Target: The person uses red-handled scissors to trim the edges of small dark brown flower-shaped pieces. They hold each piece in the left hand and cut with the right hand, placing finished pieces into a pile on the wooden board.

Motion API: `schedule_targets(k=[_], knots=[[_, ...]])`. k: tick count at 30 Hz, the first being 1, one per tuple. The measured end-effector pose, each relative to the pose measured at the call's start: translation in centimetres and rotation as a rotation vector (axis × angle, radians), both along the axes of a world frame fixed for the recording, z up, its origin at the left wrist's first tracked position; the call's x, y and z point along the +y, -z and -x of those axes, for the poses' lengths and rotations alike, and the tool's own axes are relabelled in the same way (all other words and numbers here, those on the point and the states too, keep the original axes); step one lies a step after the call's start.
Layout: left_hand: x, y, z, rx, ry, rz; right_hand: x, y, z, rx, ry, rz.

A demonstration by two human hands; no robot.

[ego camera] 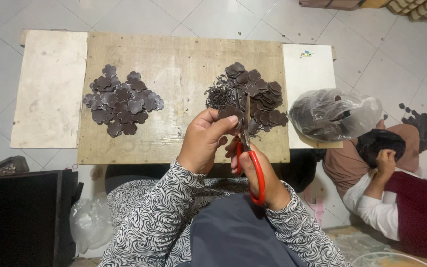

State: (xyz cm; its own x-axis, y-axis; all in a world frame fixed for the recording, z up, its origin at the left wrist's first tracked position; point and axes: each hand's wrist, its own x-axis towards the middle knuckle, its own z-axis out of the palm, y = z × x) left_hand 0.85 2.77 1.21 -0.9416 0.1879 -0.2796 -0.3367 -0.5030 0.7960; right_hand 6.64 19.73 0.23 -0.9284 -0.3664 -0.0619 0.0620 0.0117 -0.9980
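My left hand (204,141) pinches a dark flower-shaped piece (230,113) over the wooden board (174,64); just right of it, my right hand (260,175) grips red-handled scissors (249,153), blades pointing away from me, alongside the piece.

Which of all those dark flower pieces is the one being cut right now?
Start at the wooden board on the floor, with its two heaps of dark flower shapes. In front of the right heap, the left hand pinches one flower piece. It alone is lifted off the board, against the blades of the red-handled scissors.
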Motion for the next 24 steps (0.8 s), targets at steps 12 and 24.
schedule_targets(k=[12,24], knots=[[1.2,0.4,-0.6,0.112,-0.069,0.013,-0.3,0.1,-0.2,-0.023,0.052,0.033],[1.8,0.4,-0.6,0.103,-0.089,0.012,-0.7,1.0,-0.5,-0.084,0.111,0.082]])
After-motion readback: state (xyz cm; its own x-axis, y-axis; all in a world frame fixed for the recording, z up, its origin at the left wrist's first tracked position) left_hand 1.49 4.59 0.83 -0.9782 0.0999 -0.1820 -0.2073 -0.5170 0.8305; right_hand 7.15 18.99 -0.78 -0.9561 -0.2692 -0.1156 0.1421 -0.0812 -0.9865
